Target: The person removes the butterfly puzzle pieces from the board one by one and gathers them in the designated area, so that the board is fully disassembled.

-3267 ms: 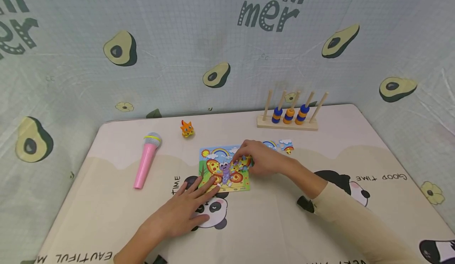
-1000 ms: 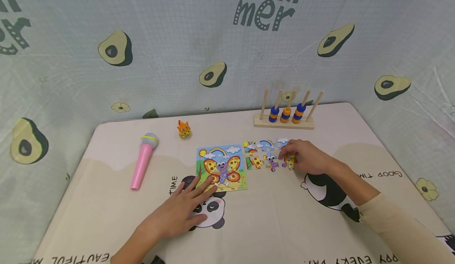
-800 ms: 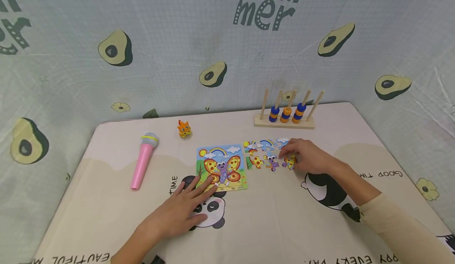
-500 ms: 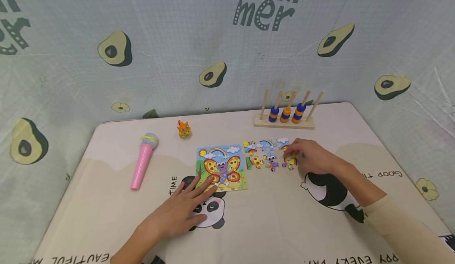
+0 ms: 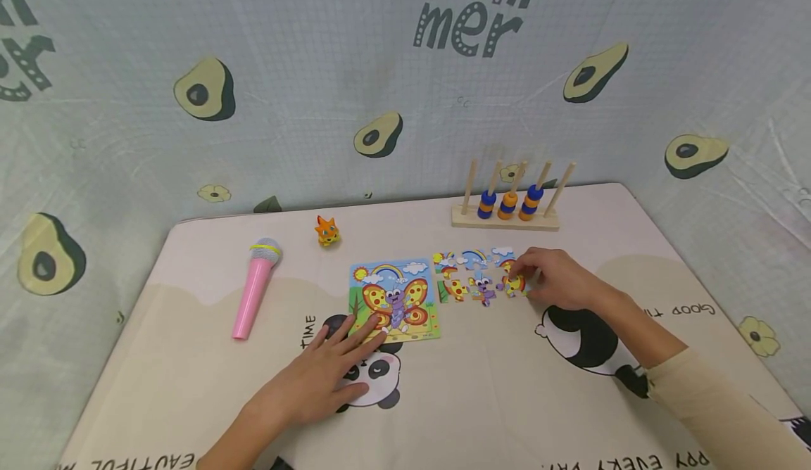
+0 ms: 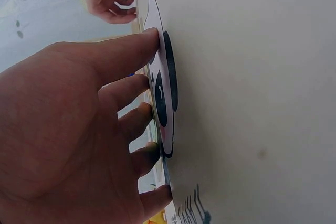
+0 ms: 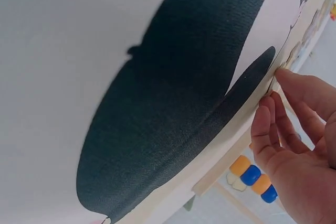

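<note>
A square puzzle board (image 5: pixel 393 280) with a butterfly picture lies mid-table. My left hand (image 5: pixel 319 378) rests with fingers spread, their tips on the board's lower left corner. In the left wrist view the left fingers (image 6: pixel 139 121) lie straight along the tabletop. Right of the board, puzzle pieces form two short rows. My right hand (image 5: pixel 564 280) pinches the right edge of the wing puzzle piece (image 5: pixel 512 286), at the right end of the lower row. Beside it lies the purple butterfly-body piece (image 5: pixel 483 288). In the right wrist view the thumb and fingertips meet at a thin edge.
A wooden bead stand (image 5: pixel 505 222) with blue and orange beads stands at the back right. A pink toy microphone (image 5: pixel 252 294) lies at the left. Near the back edge sits a small orange toy figure (image 5: pixel 327 231). A patterned curtain rises behind the table.
My right hand has gone from over the board to the right-hand pieces. Lately its fingers have shifted to the wing piece's right edge, and the piece has moved slightly left. The left hand stays put.
</note>
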Demonstrator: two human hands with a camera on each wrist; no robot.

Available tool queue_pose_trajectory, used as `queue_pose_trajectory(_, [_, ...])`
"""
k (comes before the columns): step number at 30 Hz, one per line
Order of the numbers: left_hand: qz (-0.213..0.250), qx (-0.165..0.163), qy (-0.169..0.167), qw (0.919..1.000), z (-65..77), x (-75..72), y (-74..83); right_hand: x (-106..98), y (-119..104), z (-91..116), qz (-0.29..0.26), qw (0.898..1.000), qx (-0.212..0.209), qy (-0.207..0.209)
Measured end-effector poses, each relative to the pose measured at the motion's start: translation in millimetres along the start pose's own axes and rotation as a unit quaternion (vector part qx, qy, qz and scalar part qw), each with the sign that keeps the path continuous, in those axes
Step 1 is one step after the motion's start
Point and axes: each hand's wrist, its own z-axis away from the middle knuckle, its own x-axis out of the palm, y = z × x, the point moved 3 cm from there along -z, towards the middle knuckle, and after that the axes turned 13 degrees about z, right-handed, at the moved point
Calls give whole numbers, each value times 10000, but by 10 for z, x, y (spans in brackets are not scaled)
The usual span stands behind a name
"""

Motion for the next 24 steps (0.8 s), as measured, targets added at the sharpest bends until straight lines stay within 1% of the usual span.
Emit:
queue_pose_trajectory(6, [-22,-2,9,10000,-2,4,-6,13,2,-1,49,9999,-59,79])
queue_pose_trajectory(14, [-17,-40,0,10000,2,4,-5,18,-2,-6,98,10000,0,3])
queue_pose_trajectory(24, [-123,4,18,9999,11,4,11,-3,-23,5,84,9999,68,-16])
